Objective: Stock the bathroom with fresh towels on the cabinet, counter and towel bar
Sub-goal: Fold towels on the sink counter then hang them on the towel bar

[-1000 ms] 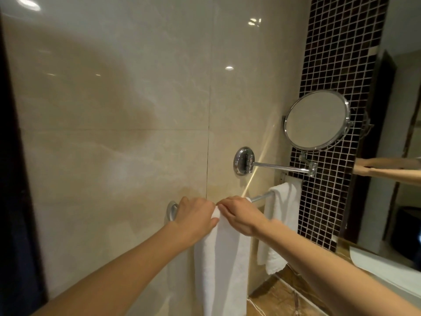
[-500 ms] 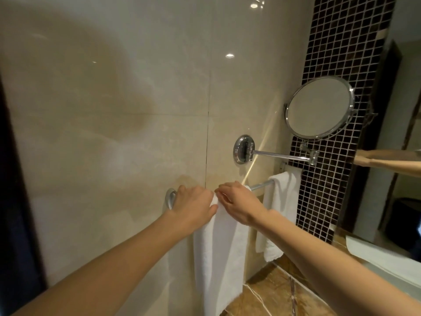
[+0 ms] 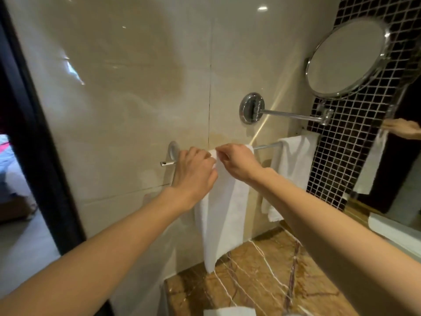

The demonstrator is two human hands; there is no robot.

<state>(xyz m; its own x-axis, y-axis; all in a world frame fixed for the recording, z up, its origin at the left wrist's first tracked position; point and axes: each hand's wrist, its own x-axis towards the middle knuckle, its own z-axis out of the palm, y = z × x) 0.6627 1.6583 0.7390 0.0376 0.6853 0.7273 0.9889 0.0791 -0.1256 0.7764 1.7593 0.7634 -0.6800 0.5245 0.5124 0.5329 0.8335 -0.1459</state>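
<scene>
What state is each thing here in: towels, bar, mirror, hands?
Near white towel: draped over bar, held at top.
Far white towel: draped over bar, untouched.
Chrome towel bar: carries both towels.
Round chrome mirror: swung out on its arm.
Left hand: grips near towel's top.
Right hand: pinches near towel's top edge.

Warm light, lamp glare on glossy wall [image 3: 127,115], broad soft shadow, bent edges, slight blur
</scene>
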